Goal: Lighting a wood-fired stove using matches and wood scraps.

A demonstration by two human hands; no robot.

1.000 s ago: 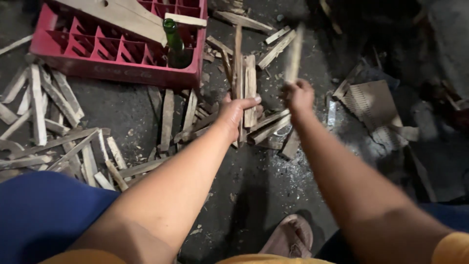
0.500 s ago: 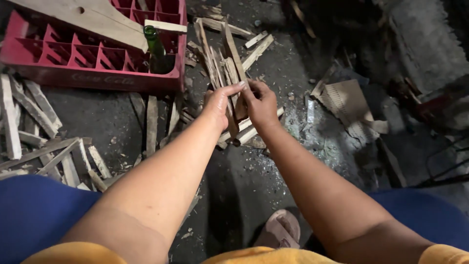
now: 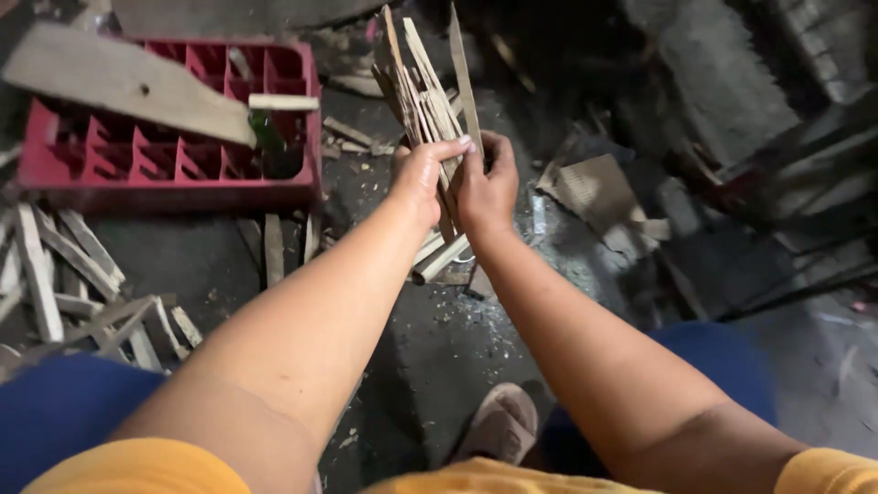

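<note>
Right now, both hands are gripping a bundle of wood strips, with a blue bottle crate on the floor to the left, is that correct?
Not quite: the crate is red, not blue, as the head view shows. Both the left hand and right hand do grip the bundle of wood strips.

Both forearms are bare to the elbow and beyond. Yellow-orange cloth covers the torso at six o'clock, blue cloth covers both thighs, and a brownish sandal [image 3: 498, 423] is on one foot.

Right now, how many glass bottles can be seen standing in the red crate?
1. A green bottle stands in a right-hand compartment of the red crate, partly under a wooden board; that board may hide others.
</note>
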